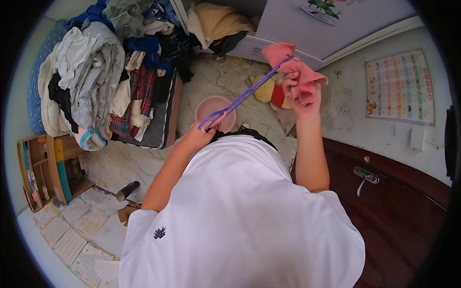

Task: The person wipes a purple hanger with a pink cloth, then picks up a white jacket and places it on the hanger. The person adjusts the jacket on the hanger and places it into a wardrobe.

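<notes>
Your right hand is raised in front of you, fingers clenched around a bunched pink cloth, while your left hand sits lower and nearer your chest, closed on the hook end of a purple hanger. The hanger runs slantwise from the left hand up to the cloth, and its far end is tucked into or under the pink fabric (exactly how far, the folds hide).

By the look of it, you are midway through getting the cloth onto the hanger: the two are touching, but the cloth is crumpled in your fist, not draped. The next move would call for loosening the right hand enough to spread the fabric along the hanger's arm while the left keeps the hanger steady and level; let go too much and the cloth will slide off towards the floor.

The cloth is soft, salmon pink and towel-like, wadded with one corner sticking up. The hanger is thin and looks like plastic or wire.

Below your hands a pink basin stands on the marbled floor, with a yellow and red soft toy just beyond it. To your left a bed is heaped with a pile of clothes.
</notes>
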`<state>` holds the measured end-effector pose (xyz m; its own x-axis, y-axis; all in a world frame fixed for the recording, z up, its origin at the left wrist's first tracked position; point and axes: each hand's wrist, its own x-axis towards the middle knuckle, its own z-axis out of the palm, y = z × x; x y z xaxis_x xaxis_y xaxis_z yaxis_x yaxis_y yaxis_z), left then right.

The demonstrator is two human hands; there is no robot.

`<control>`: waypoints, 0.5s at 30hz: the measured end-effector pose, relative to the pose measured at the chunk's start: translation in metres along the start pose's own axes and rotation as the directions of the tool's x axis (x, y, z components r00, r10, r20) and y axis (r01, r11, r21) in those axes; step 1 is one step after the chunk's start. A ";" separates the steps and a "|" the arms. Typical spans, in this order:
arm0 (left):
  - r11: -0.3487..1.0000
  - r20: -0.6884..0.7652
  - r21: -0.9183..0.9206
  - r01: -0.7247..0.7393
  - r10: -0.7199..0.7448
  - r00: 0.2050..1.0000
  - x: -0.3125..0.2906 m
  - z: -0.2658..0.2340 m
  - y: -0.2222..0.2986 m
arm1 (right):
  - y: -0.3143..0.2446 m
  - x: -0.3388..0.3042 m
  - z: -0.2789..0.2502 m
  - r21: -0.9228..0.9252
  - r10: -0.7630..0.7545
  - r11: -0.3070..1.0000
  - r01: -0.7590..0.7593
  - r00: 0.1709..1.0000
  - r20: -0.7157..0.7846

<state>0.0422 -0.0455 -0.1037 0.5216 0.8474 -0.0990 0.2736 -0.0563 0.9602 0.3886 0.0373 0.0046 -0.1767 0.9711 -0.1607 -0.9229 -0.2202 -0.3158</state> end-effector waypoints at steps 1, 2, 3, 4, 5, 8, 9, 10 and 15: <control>1.000 0.033 -0.014 -0.009 0.009 0.999 0.001 0.001 -0.001 | 0.010 -0.007 0.003 0.114 0.030 0.993 -0.022 0.997 -0.068; 1.000 0.042 -0.027 0.010 -0.009 0.999 0.001 0.001 -0.002 | 0.021 -0.013 0.005 0.227 0.067 0.973 -0.036 0.989 -0.132; 0.999 0.050 -0.041 0.031 -0.029 0.998 0.001 0.001 0.002 | 0.031 -0.019 0.006 0.291 0.152 0.942 -0.167 0.986 0.075; 0.997 0.058 -0.055 0.052 -0.049 0.997 0.001 0.000 0.004 | 0.028 -0.019 0.009 0.076 0.153 0.986 -0.150 0.987 -0.037; 0.998 0.056 -0.045 0.035 -0.033 0.998 0.001 -0.001 0.002 | 0.021 -0.020 0.015 -0.144 0.129 0.978 -0.150 0.981 -0.146; 0.998 0.051 -0.053 0.021 -0.019 0.999 -0.002 -0.006 0.001 | -0.010 -0.021 0.004 -0.042 0.199 0.979 -0.200 0.979 -0.035; 0.997 0.063 -0.077 0.031 -0.026 0.998 0.005 -0.005 0.003 | -0.002 -0.018 0.011 0.190 0.166 0.968 -0.162 0.986 -0.002; 0.994 0.072 -0.104 0.045 -0.037 0.997 0.011 -0.002 0.004 | 0.008 -0.014 0.020 0.413 0.132 0.902 -0.129 0.991 0.021; 0.987 0.014 -0.107 0.120 -0.119 0.993 0.045 0.019 0.010 | 0.070 -0.035 0.047 -0.104 0.326 0.933 -0.344 0.933 -0.155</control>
<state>0.0835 -0.0182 -0.1033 0.4968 0.8404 -0.2167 0.2463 0.1028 0.9637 0.3142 -0.0078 0.0322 -0.4128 0.8195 -0.3976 -0.7651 -0.5488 -0.3368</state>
